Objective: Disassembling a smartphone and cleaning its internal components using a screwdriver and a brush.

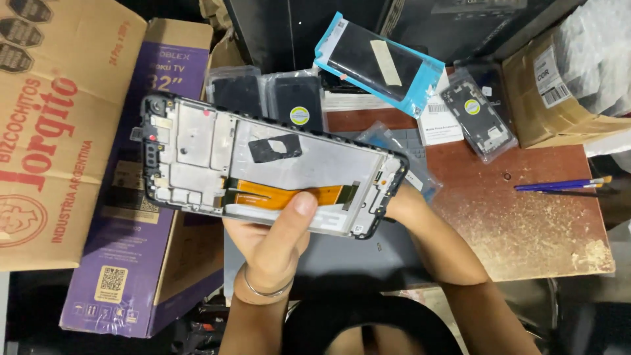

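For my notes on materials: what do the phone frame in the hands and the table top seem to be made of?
Phone frame: likely metal mid-plate, matte silver-grey with stamped recesses, inside a black, probably plastic rim; an orange strip looks like flexible film. Table top: reddish-brown, maybe coated wood, worn to pale patches.

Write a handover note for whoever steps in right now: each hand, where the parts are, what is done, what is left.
Left hand: grips the phone screen frame from below, thumb pressed on its orange flex cable.
Right hand: supports the frame's right end, mostly hidden behind it.
Parts: frame held up over the desk, inner side facing the camera. Bagged screens lie behind; one sits in a blue-edged sleeve. Two brushes lie at the right.
Done: frame is bare, out of any bag.
Left: nothing is fitted in the frame yet; brushes untouched.
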